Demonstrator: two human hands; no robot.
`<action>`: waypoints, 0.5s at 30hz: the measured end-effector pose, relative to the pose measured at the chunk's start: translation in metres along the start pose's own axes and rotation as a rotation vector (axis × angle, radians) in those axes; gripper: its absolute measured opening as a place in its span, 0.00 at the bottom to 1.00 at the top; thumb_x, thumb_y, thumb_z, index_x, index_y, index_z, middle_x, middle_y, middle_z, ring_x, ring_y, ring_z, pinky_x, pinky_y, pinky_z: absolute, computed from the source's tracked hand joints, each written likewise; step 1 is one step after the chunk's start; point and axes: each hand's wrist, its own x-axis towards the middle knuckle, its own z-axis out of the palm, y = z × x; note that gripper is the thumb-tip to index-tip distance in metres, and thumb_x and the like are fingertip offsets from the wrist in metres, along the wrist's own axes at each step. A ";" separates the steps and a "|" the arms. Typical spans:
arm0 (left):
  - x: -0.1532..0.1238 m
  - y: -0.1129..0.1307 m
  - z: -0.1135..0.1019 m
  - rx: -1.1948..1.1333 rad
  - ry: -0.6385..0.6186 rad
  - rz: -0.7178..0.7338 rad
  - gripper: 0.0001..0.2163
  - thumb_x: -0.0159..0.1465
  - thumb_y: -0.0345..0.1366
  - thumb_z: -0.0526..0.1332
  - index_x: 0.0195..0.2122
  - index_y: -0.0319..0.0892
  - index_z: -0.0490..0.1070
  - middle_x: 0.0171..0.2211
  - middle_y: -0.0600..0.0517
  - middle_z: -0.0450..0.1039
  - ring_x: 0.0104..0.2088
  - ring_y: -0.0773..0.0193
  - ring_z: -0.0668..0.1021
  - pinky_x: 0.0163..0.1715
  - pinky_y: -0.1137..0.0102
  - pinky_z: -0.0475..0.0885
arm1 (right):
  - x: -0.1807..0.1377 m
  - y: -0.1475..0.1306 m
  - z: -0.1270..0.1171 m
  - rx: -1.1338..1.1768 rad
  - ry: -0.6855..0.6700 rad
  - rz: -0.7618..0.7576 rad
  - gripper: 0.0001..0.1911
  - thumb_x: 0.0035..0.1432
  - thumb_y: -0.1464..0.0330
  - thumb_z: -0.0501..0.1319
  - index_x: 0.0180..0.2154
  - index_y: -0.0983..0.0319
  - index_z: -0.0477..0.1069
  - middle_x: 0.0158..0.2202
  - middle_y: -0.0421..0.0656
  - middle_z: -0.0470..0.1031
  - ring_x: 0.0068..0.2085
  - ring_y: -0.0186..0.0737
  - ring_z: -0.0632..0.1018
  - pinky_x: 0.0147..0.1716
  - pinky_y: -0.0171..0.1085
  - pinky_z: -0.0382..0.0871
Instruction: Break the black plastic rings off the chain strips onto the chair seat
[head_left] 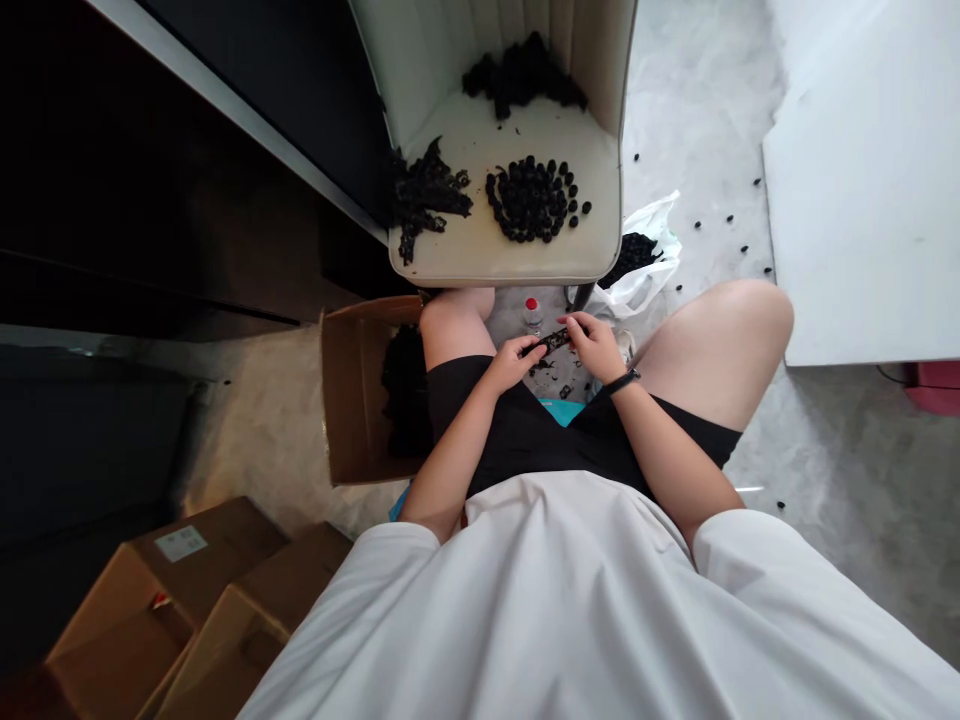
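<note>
Between my knees, my left hand [517, 359] and my right hand [595, 342] grip the two ends of a thin black strip [556, 342] that looks ragged and full of holes. Its material I cannot make out. Ahead, on a cream chair [502, 262], sits a cluster of small round black pieces [530, 198]. To the left of these lies a heap of torn black strips [429, 195], and a larger dark clump [525, 75] rests against the backrest. A clear bottle with a red cap [532, 308] stands on the floor just beyond my hands.
A white plastic bag [660, 285] of black pieces stands right of the chair. By my left leg is a cardboard box [356, 400] with black material inside. More boxes [217, 560] sit lower left. Loose black pieces dot the floor [697, 224] near a white panel [862, 220].
</note>
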 end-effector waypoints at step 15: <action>-0.005 -0.001 0.000 0.027 -0.026 0.094 0.21 0.67 0.55 0.67 0.41 0.38 0.81 0.39 0.47 0.82 0.42 0.56 0.80 0.48 0.64 0.74 | -0.007 -0.012 0.003 -0.013 -0.320 -0.230 0.33 0.76 0.44 0.48 0.54 0.61 0.79 0.52 0.51 0.84 0.52 0.49 0.81 0.56 0.45 0.72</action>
